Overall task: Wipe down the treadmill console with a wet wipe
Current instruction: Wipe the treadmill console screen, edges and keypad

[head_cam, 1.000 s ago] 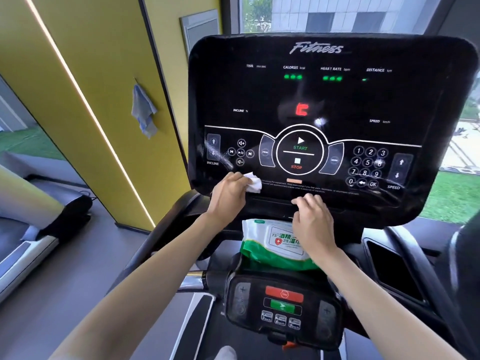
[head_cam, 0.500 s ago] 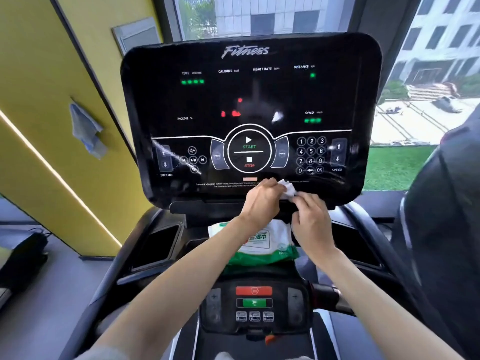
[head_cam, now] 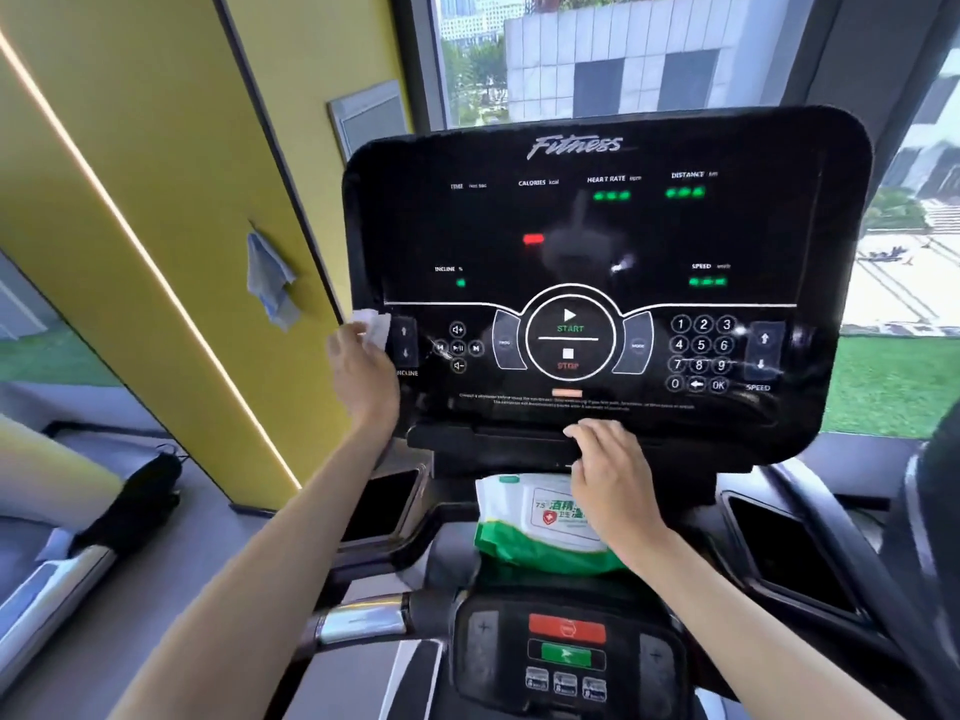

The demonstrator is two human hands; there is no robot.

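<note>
At centre-left the left hand (head_cam: pixel 363 374) pinches a crumpled white wet wipe (head_cam: pixel 372 324) against the left edge of the glossy black treadmill console (head_cam: pixel 571 226) (the right hand (head_cam: pixel 615 478) rests relaxed and empty below), the upper panel apparently not yet wiped.

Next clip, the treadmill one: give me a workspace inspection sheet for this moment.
Surface: console black, glossy, powered on, green readouts lit.
Job's things: wipe bunched, pressed at the console's left edge beside the incline buttons.
Clutter: wipe pack lying below the console; blue cloth hanging on the yellow wall.
Hands: left hand grips the wipe; right hand rests its fingers on the ledge under the console, holding nothing.
Cables: nothing seen.
Surroundings: window behind the console, buildings and grass outside; lower control panel near the camera.
</note>
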